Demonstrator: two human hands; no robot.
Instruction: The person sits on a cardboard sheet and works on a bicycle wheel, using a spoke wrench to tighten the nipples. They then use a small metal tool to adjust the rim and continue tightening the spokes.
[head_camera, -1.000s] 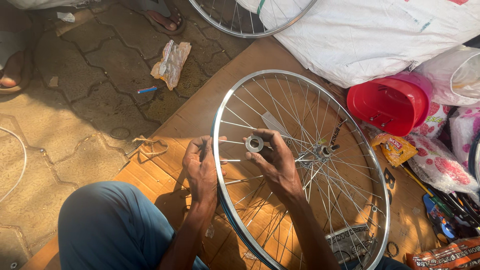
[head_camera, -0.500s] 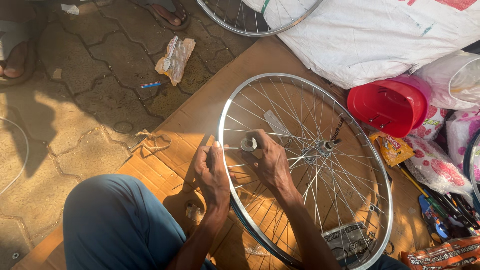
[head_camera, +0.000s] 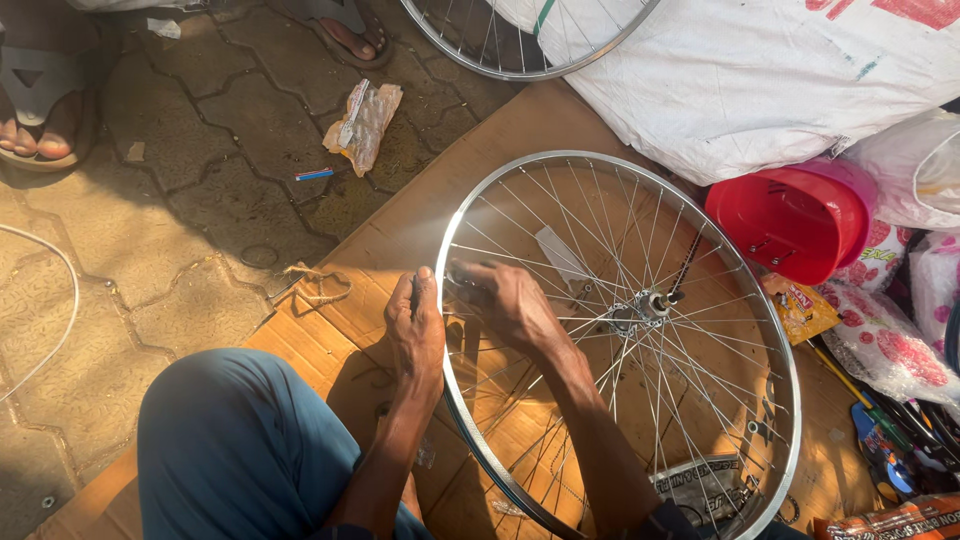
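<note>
A silver bicycle wheel (head_camera: 470, 420) with thin spokes lies flat on a sheet of brown cardboard (head_camera: 400, 220), its hub (head_camera: 645, 305) right of centre. My left hand (head_camera: 418, 335) rests outside the rim's left edge, fingers closed on a thin dark tool (head_camera: 415, 290) that stands against the rim. My right hand (head_camera: 505, 305) reaches in over the spokes just inside that same stretch of rim, its fingers pinched together near the rim on a small metal spoke tool that the hand mostly hides. My blue-trousered knee (head_camera: 240, 450) sits below the hands.
A red plastic tub (head_camera: 790, 220) and a white sack (head_camera: 760, 70) lie beyond the wheel on the right. A second wheel (head_camera: 530, 40) sits at the top. Other people's sandalled feet (head_camera: 45, 120) stand on the paving. A crumpled wrapper (head_camera: 360, 120) lies near. Hand tools (head_camera: 880, 440) are at the right edge.
My right hand has slid left toward the rim and now covers the small round tool it held in view. My left hand has moved up against the rim.
</note>
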